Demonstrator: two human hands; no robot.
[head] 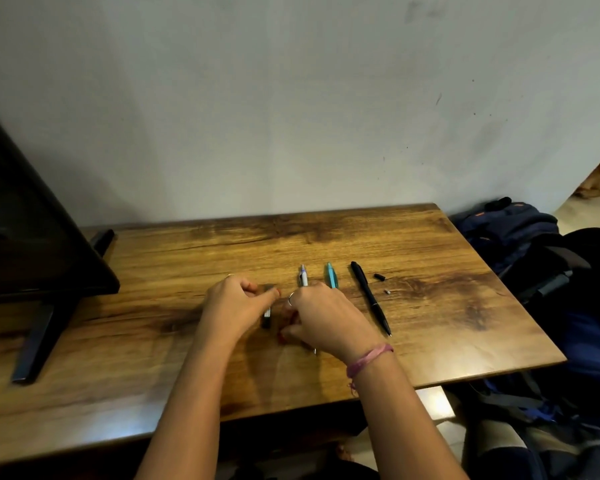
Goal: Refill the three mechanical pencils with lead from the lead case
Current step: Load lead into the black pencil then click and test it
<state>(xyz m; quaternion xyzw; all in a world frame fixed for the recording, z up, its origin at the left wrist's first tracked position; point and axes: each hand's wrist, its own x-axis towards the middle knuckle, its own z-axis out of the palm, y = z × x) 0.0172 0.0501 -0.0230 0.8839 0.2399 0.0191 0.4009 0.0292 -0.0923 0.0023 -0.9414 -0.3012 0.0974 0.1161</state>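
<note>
A big wooden table [430, 254] is lying under both hands, with a dark stand [39, 327] sitting far off to the left hand's side. The left hand [234, 301] is curling its fingers around a small dark lead case [266, 313], and the right hand [321, 318] is sitting just beside it, fingers bent; I cannot tell what they are pinching. Behind the right hand a white pencil [303, 276] and a blue pencil [330, 276] are poking out, a black pencil [369, 296] is lying to its right, and a tiny black cap [379, 277] is lying past that.

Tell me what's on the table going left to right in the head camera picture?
Black monitor stand leg → left hand → right hand → black mechanical pencil → small black cap → blue backpack beside the table.
</note>
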